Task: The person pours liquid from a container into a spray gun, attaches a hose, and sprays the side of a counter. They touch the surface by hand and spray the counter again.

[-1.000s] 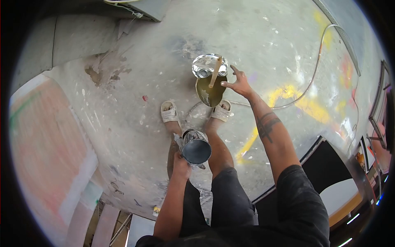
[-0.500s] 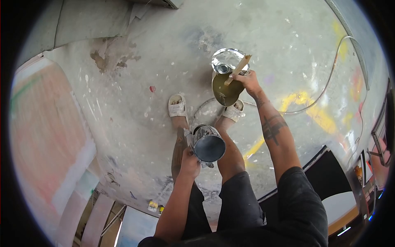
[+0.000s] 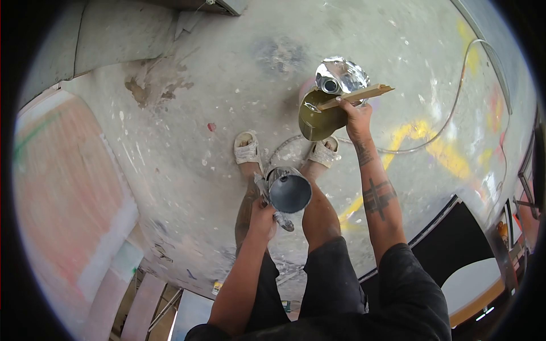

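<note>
My left hand [image 3: 263, 219] is closed around a paint-smeared spray gun [image 3: 286, 223] with a round, open grey cup [image 3: 290, 194]. The cup's dark inside faces up towards me, and the hand covers part of the gun. Out in front, my right hand [image 3: 357, 118] pinches a flat wooden stick [image 3: 369, 92] under the thumb. The stick's left end touches a glossy olive-coloured piece [image 3: 321, 120], perhaps a tilted container. Right behind it is a shiny metal tin [image 3: 354, 74] with a round spout. Whether the fingers also grip the olive piece or the tin is hidden.
Both feet, in pale slides [image 3: 246, 149], stand on a paint-spotted floor [image 3: 187, 136]. A hose [image 3: 449, 128] curves across it at the right. Large painted panels [image 3: 71, 187] lie at the left, and a black panel [image 3: 460, 238] stands at the lower right.
My right hand has moved slightly right, and the stick has swung from steep to nearly level. The tin and olive piece have shifted too. The spray gun's cup has tilted slightly.
</note>
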Demonstrator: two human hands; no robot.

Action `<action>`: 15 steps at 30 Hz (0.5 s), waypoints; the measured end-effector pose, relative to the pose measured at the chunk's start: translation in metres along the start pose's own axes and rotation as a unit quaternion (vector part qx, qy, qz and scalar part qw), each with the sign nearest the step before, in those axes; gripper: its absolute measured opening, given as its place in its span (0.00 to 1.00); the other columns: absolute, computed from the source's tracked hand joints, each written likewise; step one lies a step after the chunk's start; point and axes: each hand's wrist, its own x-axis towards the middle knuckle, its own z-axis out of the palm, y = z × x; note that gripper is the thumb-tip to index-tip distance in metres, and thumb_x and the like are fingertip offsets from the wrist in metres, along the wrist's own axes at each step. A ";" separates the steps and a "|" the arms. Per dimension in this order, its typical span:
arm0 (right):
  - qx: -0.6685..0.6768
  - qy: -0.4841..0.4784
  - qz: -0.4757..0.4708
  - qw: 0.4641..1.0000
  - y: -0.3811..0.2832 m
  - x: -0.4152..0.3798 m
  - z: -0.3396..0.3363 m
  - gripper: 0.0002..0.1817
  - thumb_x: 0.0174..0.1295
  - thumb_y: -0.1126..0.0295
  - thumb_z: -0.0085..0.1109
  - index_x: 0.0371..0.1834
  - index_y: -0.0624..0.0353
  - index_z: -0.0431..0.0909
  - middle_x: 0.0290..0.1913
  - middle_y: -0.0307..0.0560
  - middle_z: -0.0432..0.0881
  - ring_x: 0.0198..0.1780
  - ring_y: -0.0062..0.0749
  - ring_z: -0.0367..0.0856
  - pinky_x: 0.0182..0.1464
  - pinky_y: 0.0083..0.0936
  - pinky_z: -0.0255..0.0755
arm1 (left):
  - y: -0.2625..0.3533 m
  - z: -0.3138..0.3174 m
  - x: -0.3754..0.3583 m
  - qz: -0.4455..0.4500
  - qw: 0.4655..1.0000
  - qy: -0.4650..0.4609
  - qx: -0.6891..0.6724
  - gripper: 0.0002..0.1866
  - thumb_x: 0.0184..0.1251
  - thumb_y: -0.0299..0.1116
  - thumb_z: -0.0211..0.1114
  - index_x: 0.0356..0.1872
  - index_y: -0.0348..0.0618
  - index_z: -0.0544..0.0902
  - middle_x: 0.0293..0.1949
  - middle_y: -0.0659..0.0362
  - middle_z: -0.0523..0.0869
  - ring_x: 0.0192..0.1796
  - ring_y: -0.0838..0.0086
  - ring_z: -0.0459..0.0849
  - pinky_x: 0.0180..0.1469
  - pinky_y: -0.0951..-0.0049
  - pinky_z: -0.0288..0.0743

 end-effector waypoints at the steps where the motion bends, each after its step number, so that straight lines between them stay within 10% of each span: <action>1: -0.012 -0.004 -0.019 1.000 -0.013 -0.002 0.006 0.18 0.53 0.73 0.76 0.46 0.69 0.84 0.42 0.45 0.87 0.42 0.25 0.84 0.47 0.25 0.77 | 0.001 -0.001 0.004 -0.011 1.000 0.008 0.020 0.14 0.63 0.23 0.68 0.49 0.32 0.83 0.44 0.57 0.89 0.43 0.74 0.87 0.48 0.72 0.78; 15: 0.022 0.109 -0.237 0.965 -0.256 -0.069 0.057 0.19 0.50 0.77 0.79 0.44 0.67 0.82 0.42 0.43 0.85 0.43 0.27 0.82 0.54 0.27 0.75 | 0.054 0.098 0.003 -0.058 0.993 -0.021 0.099 0.13 0.62 0.26 0.69 0.48 0.34 0.83 0.38 0.57 0.86 0.37 0.73 0.86 0.35 0.73 0.76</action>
